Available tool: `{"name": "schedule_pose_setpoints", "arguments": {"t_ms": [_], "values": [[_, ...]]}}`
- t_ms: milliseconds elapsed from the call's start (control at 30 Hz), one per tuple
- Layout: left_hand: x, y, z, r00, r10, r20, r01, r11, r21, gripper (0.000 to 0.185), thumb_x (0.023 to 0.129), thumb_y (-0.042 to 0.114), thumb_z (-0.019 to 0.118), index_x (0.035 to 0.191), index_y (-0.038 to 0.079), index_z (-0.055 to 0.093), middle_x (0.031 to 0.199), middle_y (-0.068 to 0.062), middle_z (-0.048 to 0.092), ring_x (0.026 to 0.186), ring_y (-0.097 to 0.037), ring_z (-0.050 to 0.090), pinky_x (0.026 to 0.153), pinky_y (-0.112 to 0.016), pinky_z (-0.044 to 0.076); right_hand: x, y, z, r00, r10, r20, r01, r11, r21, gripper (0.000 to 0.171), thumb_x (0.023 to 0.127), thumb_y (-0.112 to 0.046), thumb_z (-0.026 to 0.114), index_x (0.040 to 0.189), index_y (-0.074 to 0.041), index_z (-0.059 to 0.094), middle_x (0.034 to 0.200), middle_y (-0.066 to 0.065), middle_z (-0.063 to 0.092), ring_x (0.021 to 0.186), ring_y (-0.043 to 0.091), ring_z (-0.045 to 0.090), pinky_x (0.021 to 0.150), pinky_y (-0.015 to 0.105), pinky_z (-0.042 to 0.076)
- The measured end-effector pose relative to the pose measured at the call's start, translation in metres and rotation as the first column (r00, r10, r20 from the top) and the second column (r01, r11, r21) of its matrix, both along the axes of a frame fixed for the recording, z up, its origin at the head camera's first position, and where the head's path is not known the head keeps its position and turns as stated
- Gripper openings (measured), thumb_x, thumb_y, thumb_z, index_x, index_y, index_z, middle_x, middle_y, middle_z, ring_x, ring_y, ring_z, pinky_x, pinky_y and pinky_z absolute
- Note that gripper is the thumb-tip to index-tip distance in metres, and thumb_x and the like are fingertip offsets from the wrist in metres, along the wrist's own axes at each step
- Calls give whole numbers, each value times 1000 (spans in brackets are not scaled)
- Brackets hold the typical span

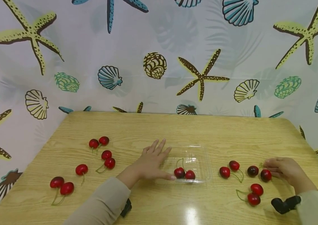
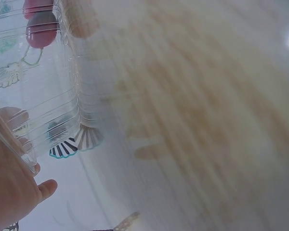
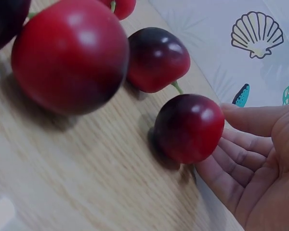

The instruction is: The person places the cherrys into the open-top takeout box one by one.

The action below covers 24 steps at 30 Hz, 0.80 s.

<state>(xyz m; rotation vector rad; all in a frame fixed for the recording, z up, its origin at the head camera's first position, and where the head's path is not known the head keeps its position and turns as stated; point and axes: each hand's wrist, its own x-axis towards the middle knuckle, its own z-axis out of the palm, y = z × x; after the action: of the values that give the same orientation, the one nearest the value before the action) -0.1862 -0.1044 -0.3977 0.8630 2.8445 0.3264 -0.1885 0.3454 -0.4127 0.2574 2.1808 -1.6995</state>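
Note:
A clear plastic container (image 1: 201, 150) lies on the table with a stemmed pair of red cherries (image 1: 185, 173) inside. My left hand (image 1: 154, 162) rests at its left side, fingers spread toward the far edge and thumb along the near edge. In the left wrist view, the hand (image 2: 12, 185) lies against the clear wall. Far to the right, my right hand (image 1: 284, 170) is at a dark red cherry (image 1: 265, 175), joined by a stem to a darker cherry (image 1: 253, 171). Its thumb and loosely bent fingers (image 3: 260, 120) come up to the cherry's side, which stays on the tabletop.
On the right are two more cherry pairs, one further back (image 1: 229, 169) and one nearer (image 1: 255, 194). Several cherries (image 1: 81, 169) lie scattered on the left of the wooden table (image 1: 136, 128). A shell-patterned cloth (image 1: 159, 93) hangs behind it.

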Motion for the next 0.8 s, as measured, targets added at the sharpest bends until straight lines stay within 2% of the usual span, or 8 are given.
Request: {"name": "schedule_pose_setpoints", "arguments": {"t_ms": [133, 300, 667, 767, 800], "values": [[0, 0, 0, 1000, 1, 1, -1, 1000, -3, 105, 61, 81, 36, 140, 15, 14, 143, -11, -4, 128, -31, -6, 95, -54, 10, 1, -1, 1, 1000, -3, -7, 3, 999, -40, 17, 86, -18, 54, 91, -3, 61, 78, -4, 62, 71, 8, 60, 65, 25, 48], [0, 1, 1, 1000, 4, 8, -4, 1000, 1, 105, 61, 81, 37, 140, 15, 14, 143, -8, -6, 128, -30, -7, 95, -54, 9, 1, -1, 4, 1000, -9, 6, 9, 994, -110, 8, 84, -14, 56, 81, -14, 63, 77, -3, 63, 71, 9, 61, 65, 25, 48], [-1, 1, -2, 1000, 2, 15, -3, 1000, 3, 106, 60, 81, 36, 140, 15, 13, 143, -10, -4, 128, -29, -10, 95, -54, 8, 5, 4, 2, 999, 29, -16, -32, 978, -208, 9, 85, -9, 55, 83, -12, 63, 80, 2, 63, 74, 13, 61, 68, 27, 48], [-2, 1, -1, 1000, 4, 10, -4, 1000, 1, 106, 61, 81, 36, 140, 14, 13, 143, -10, -3, 128, -30, -7, 95, -54, 9, 5, 7, -2, 998, 38, -50, -49, 967, -251, 6, 82, -10, 58, 83, -12, 64, 80, 2, 63, 74, 13, 61, 67, 26, 48], [-2, 1, -1, 1000, 4, 8, -4, 1000, 3, 105, 61, 81, 37, 140, 14, 14, 143, -11, -3, 128, -31, -7, 95, -54, 9, 4, 10, -5, 996, 56, -75, -76, 954, -289, 8, 83, -9, 57, 85, -9, 64, 80, 5, 63, 75, 15, 61, 68, 27, 48]]}}
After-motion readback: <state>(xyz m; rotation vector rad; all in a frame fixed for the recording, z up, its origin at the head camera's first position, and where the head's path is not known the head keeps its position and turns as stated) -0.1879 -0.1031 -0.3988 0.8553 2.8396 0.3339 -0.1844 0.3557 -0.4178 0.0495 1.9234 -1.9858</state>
